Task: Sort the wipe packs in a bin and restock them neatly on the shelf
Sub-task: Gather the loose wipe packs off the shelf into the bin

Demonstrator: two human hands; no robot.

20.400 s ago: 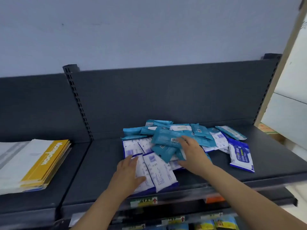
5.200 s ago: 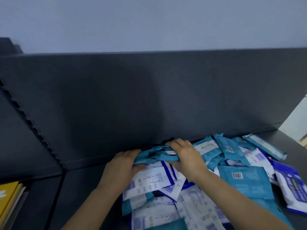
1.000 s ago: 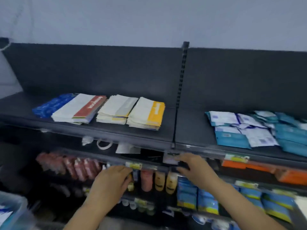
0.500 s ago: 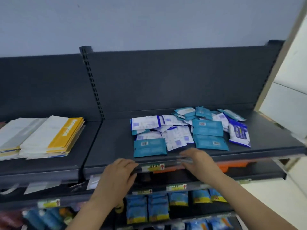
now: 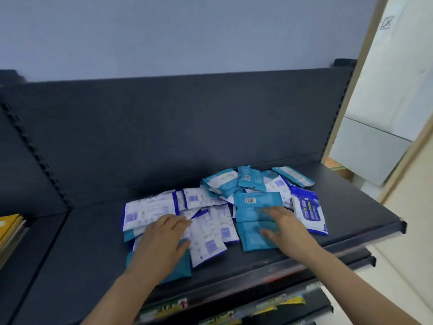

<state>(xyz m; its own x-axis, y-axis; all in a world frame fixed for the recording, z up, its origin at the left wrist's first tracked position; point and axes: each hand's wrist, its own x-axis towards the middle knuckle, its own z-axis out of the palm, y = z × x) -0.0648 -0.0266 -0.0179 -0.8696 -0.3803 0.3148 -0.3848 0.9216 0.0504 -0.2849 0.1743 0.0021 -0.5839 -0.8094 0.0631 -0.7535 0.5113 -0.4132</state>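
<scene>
At the shelf's front lip: a narrow bare strip of dark shelf (image 5: 82,242) runs between the wipe packs (image 5: 218,207) and the edge; both my forearms cross it.
Left of the pile: open shelf as far as the slotted upright (image 5: 35,156); a yellow-edged stack (image 5: 9,228) lies in the next bay.
Right of the pile: bare shelf out to the end, past a blue-and-white pack (image 5: 309,212).
Left hand: my left hand (image 5: 161,240) lies flat, fingers straight and grasping nothing, across white packs (image 5: 150,212) and a near teal pack (image 5: 182,266) at the pile's front-left corner.
Right hand: my right hand (image 5: 285,228) is spread and released, fingers resting on a barcoded teal pack (image 5: 255,205) and thumb on a second teal pack (image 5: 253,240) just in front of it.
Shelf contents: packs loose and overlapping, white ones left and centre, teal ones back and right.
Below: price-tag strips (image 5: 171,308) on lower shelf edges.
Room: dark back panel (image 5: 187,127), pale blue wall (image 5: 164,31) above, white door panel (image 5: 386,90) at right.
</scene>
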